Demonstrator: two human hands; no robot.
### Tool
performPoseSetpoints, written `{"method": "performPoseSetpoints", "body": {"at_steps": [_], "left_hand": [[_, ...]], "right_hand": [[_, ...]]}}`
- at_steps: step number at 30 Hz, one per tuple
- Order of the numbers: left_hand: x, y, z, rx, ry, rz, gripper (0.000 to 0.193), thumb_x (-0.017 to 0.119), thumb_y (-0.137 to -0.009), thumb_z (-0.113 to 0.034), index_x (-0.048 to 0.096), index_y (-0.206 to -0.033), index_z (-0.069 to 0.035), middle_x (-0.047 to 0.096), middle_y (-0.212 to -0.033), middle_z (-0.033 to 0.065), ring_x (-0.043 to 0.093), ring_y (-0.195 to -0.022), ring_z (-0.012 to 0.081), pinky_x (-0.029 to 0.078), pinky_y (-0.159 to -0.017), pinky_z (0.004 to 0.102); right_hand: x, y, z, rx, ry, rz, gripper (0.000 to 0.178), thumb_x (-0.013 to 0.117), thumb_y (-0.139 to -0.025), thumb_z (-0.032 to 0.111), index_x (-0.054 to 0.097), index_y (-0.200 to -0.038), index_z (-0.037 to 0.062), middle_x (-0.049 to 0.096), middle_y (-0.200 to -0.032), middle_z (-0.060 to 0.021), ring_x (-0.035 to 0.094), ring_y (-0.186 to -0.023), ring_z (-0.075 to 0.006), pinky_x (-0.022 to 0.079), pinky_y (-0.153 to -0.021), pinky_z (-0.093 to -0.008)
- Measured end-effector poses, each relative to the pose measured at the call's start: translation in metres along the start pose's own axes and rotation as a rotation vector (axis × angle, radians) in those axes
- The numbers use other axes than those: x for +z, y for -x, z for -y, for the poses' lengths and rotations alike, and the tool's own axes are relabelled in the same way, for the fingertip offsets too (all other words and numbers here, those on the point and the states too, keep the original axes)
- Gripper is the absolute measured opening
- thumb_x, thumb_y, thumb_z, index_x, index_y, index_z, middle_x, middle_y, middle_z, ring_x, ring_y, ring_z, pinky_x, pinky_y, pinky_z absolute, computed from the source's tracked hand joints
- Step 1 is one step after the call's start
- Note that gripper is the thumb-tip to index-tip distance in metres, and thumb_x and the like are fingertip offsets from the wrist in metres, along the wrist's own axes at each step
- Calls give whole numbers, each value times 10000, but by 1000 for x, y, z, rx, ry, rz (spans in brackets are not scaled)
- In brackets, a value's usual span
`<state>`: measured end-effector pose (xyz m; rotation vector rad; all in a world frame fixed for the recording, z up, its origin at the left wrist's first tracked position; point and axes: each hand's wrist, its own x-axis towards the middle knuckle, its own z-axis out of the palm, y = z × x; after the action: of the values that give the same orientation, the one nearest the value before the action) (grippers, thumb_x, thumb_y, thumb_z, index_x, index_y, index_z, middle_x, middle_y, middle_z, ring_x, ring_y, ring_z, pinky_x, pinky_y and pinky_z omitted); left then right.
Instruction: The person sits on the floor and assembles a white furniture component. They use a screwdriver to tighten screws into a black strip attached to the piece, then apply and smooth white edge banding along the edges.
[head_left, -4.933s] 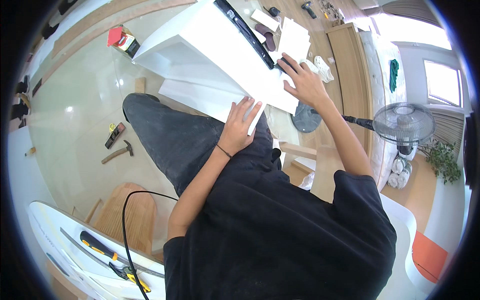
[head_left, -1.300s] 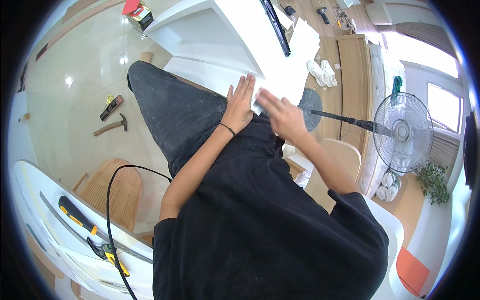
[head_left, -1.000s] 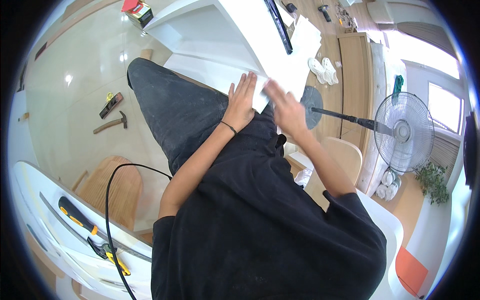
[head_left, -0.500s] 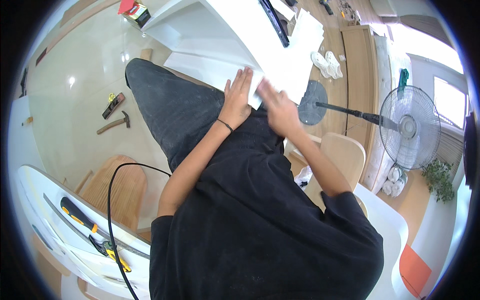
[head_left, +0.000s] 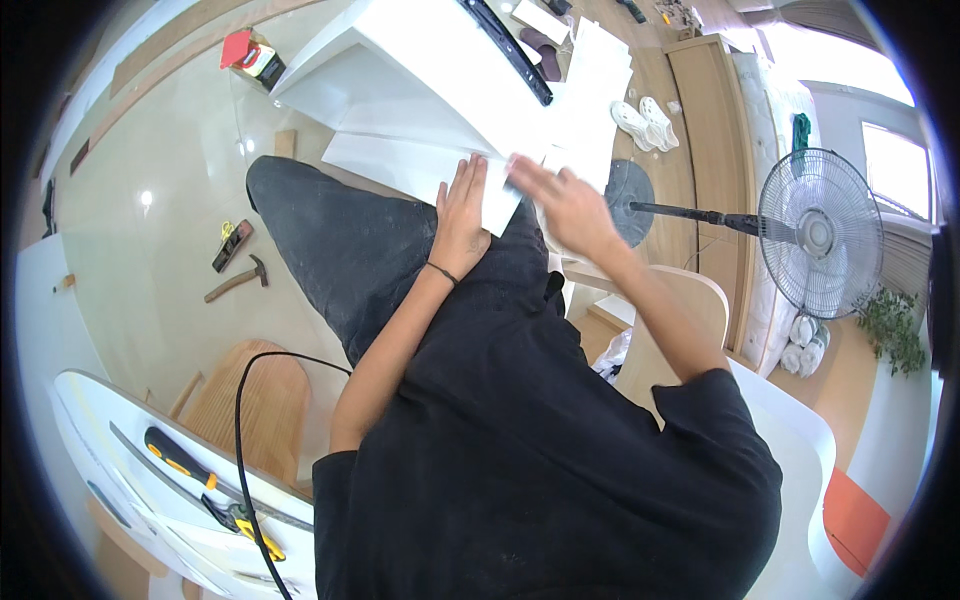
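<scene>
A white open-fronted panel box (head_left: 420, 60), like a drawer or cabinet part, leans across my lap. My left hand (head_left: 462, 218) lies on its near board (head_left: 390, 165) with the fingers stretched out. My right hand (head_left: 575, 208) is at the board's right corner, its fingers pointing up and left against the edge. Motion smears those fingertips, and whether they hold anything thin is hidden. A black metal drawer slide (head_left: 510, 55) is fixed along the box's upper face.
A hammer (head_left: 238, 280), a hand plane (head_left: 233, 246) and a red-lidded container (head_left: 252, 58) are on the floor at left. Chisel-like tools (head_left: 180, 456) lie on the white table. A standing fan (head_left: 815, 235), white clogs (head_left: 645, 125) and a wooden chair (head_left: 690, 300) are at right.
The view has shifted slightly, so most things sit lower in it. My right hand has moved a little along the board's edge; my left stays flat on the board.
</scene>
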<state>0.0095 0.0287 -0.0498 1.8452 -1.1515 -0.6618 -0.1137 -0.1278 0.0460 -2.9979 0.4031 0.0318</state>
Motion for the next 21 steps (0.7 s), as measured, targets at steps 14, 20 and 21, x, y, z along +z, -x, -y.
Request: {"method": "performPoseSetpoints", "body": {"at_steps": [14, 20, 21], "left_hand": [[2, -1, -2, 22, -32, -38, 960, 673, -760, 107, 251, -1614, -12, 310, -1656, 197, 256, -1556, 366, 221, -1228, 596], [-11, -2, -8, 15, -74, 50, 905, 696, -811, 5, 251, -1598, 14, 289, -1661, 211, 263, -1546, 390, 239, -1219, 602], [-16, -3, -11, 1, -106, 95, 904, 723, -825, -40, 254, -1595, 16, 293, -1657, 217, 266, -1544, 395, 253, -1214, 601]], "right_hand": [[-16, -21, -53, 22, 128, 165, 769, 555, -839, 8, 416, -1550, 268, 403, -1623, 59, 639, -944, -296, 617, -813, -392], [-12, -44, -127, 384, 219, 69, 741, 452, -889, 4, 361, -1579, 257, 393, -1634, 13, 664, -1078, -360, 586, -916, -477], [-12, -49, -145, 504, 237, 24, 721, 447, -910, 32, 343, -1587, 258, 367, -1649, -5, 647, -1158, -378, 565, -941, -506]]}}
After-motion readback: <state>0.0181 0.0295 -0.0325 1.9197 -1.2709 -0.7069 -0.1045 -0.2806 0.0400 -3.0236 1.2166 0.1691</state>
